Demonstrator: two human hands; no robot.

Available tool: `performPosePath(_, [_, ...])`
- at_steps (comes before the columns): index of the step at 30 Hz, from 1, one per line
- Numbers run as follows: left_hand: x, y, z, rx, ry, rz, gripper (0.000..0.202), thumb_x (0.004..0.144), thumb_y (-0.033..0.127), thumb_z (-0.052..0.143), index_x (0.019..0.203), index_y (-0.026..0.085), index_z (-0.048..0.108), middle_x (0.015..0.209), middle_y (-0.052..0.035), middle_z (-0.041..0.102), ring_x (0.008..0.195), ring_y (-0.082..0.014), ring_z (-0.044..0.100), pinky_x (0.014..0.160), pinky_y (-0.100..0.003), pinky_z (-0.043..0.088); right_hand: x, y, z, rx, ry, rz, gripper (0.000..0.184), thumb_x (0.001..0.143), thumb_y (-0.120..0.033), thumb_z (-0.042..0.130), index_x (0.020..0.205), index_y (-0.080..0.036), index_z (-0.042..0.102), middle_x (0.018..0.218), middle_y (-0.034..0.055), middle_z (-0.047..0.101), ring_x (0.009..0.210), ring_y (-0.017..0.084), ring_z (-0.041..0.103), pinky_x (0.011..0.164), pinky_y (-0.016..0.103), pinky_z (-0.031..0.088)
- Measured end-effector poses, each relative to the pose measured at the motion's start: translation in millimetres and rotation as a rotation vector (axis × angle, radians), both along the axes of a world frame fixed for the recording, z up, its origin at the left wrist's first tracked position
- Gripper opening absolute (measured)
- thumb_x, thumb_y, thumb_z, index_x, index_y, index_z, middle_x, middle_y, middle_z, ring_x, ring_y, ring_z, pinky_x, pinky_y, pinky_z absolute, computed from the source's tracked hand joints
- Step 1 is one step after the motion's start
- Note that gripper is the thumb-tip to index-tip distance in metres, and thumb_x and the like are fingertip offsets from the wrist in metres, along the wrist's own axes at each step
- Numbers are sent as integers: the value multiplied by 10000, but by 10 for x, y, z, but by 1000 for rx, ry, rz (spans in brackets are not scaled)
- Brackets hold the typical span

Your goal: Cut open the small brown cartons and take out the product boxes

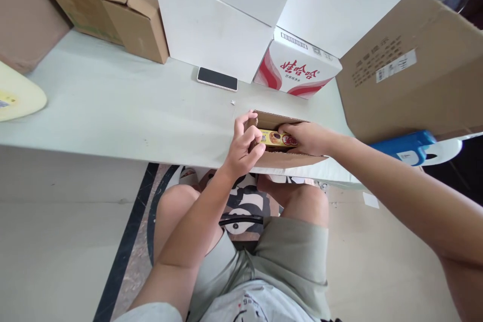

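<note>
A small open cardboard box point(289, 160) stands at the table's front edge, between both hands. Inside it lies a yellow packet point(271, 138) with red lettering and a round food picture. My left hand point(245, 143) is closed around the box's left end, its fingers curled over the flap there. Reaching into the box from the right, my right hand point(306, 138) grips the right end of the yellow packet. Its fingertips are partly hidden inside the box.
Behind the box are a phone point(218, 79), a white and red carton point(298, 65) and white panels point(215, 20). Brown cartons point(139, 20) stand at the back left, a large one point(411, 65) on the right. A blue object point(405, 147) lies near my right forearm.
</note>
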State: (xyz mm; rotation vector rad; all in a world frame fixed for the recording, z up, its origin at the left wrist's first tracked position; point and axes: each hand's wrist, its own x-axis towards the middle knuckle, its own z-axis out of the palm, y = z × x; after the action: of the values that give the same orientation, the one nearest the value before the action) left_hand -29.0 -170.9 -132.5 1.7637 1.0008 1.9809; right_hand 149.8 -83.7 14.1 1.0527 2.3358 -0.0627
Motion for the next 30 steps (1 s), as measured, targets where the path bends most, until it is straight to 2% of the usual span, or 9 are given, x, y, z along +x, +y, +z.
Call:
performPosePath(4, [-16,-26,34,-64,55,13,106,1008,269,508,910,230,501,1450,-104,437,1502,-284,471,1176,-469,527,-70,-4,-28,54,-109,-7,633,895,-436,681,1462,-221,501,1285,165,741,1104,397,729,834,456,537])
performPosePath(8, [-21,-40,55,-44,28,1,74,992,244,528,922,234,508,1442,-106,446,1471,-283,501,1167,-467,525,-98,-22,-55,95,-139,-8,541,944,-410,630,1422,-172,540,1198,206,758,1044,400,749,791,433,523])
performPosePath(11, [-12,-27,47,-20,-4,-11,71,990,247,535,923,239,513,1436,-97,451,1459,-287,513,1181,-489,511,-69,-35,-63,97,-122,12,583,940,-408,634,1467,-176,545,1192,194,769,1037,386,752,776,412,513])
performPosePath(13, [-4,-18,40,-16,-10,-13,90,991,256,536,908,236,509,1431,-90,454,1437,-279,530,1197,-495,497,-29,-45,-63,96,-85,42,547,929,-391,631,1445,-214,594,1212,162,775,1057,362,748,763,388,505])
performPosePath(17, [2,-20,37,-40,4,-9,108,1001,283,521,909,232,499,1426,-102,443,1466,-287,505,1213,-499,486,74,-73,-47,153,64,103,508,878,-395,650,1368,-263,667,1245,107,778,1082,312,733,715,340,483])
performPosePath(21, [-18,-28,30,-43,21,-15,58,992,285,510,950,247,493,1432,-109,438,1527,-320,449,1229,-530,469,224,-147,-7,175,303,137,490,865,-482,624,1286,-244,700,1066,82,807,881,253,733,664,317,468])
performPosePath(23, [-34,-24,20,-34,24,-29,61,994,303,513,965,253,491,1434,-113,435,1511,-324,469,1225,-530,478,317,-211,28,206,428,173,469,871,-495,593,1242,-235,712,977,72,803,772,228,709,647,317,472])
performPosePath(26, [-47,-5,1,-27,35,-32,115,1015,367,514,987,255,503,1438,-117,429,1465,-313,516,1217,-520,494,450,-319,105,294,572,229,426,865,-466,582,1192,-226,710,948,76,791,729,218,694,638,322,492])
performPosePath(30, [-26,34,-20,-48,40,19,222,1051,459,487,987,248,515,1440,-115,417,1481,-301,502,1238,-510,483,602,-399,214,372,737,267,390,828,-382,620,1181,-227,679,968,81,777,781,227,716,650,327,526])
